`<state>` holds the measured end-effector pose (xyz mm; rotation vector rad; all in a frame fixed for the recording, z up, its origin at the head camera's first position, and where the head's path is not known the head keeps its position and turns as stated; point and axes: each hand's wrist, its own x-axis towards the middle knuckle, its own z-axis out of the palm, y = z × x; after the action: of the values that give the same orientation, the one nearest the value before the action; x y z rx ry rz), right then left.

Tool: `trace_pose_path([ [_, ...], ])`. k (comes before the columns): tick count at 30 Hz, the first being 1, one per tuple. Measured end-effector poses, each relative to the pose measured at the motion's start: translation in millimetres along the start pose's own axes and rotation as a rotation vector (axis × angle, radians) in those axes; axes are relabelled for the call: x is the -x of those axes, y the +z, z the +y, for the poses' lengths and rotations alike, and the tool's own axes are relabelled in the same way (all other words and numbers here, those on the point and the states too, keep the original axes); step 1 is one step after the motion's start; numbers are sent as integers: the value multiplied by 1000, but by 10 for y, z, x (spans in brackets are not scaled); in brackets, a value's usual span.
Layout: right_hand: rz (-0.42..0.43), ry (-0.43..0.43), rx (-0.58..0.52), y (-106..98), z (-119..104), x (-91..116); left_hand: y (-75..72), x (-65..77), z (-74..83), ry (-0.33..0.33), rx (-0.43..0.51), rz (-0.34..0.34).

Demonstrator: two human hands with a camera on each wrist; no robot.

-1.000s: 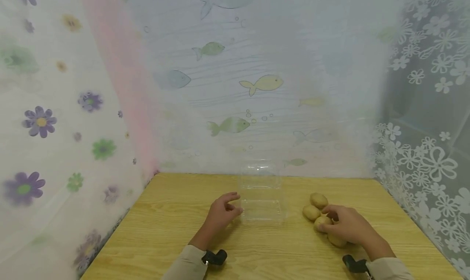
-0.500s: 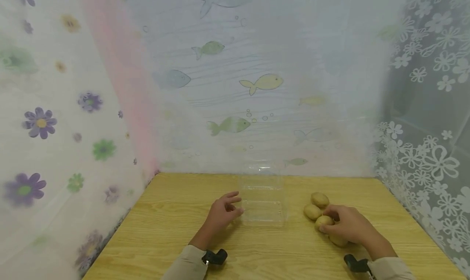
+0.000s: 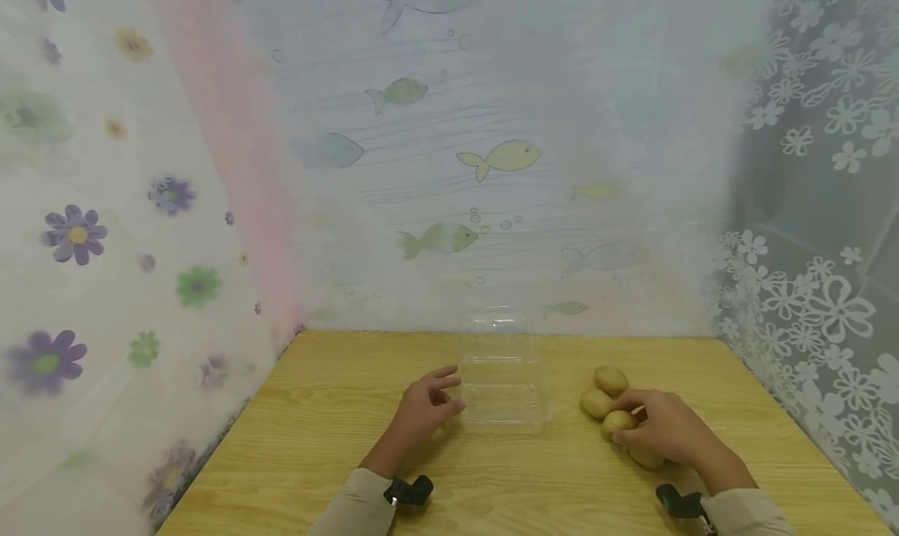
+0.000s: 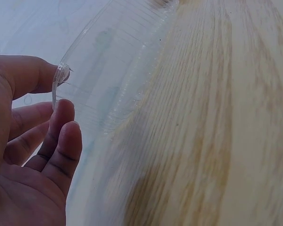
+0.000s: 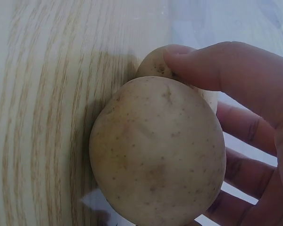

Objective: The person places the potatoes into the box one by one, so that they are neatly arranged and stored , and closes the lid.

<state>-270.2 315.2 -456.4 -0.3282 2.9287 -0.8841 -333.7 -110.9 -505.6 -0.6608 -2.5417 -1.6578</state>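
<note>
A clear plastic clamshell box [image 3: 502, 405] stands on the table with its lid raised at the back. My left hand [image 3: 424, 407] holds its left rim; in the left wrist view the thumb [image 4: 40, 75] curls over the edge and the fingers bend beside it. To the right several potatoes lie clustered. My right hand [image 3: 667, 427] grips one potato [image 3: 618, 425] between thumb and fingers. Another potato [image 5: 158, 150] fills the right wrist view and partly hides the gripped one behind it. Two more potatoes, a near one [image 3: 595, 403] and a far one [image 3: 611, 380], touch the group.
The wood-patterned table [image 3: 337, 380] carries the box and potatoes. Behind it hangs a fish-printed curtain [image 3: 421, 208], with flower-printed sheets at left and right. Black wrist mounts [image 3: 410, 491] sit at both cuffs.
Almost nothing differs. Both hands keep their places on the box rim and the potato; the whole view shifts only slightly.
</note>
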Motion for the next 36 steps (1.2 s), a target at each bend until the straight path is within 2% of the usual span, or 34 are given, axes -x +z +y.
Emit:
trace_pose_path([
  [6, 10, -22, -14, 31, 3, -15, -25, 37, -1, -5, 7, -3],
  [12, 12, 10, -23, 72, -5, -16, -47, 63, 27, 9, -10, -17],
  [18, -11, -6, -26, -2, -49, 22, -38, 69, 93, 30, -34, -33],
  [27, -21, 1, -18, -30, -59, 41, -23, 98, 74, 17, -71, -41],
  [36, -9, -48, -13, -49, -41, 45, 2, 155, 110, 19, -82, -33],
])
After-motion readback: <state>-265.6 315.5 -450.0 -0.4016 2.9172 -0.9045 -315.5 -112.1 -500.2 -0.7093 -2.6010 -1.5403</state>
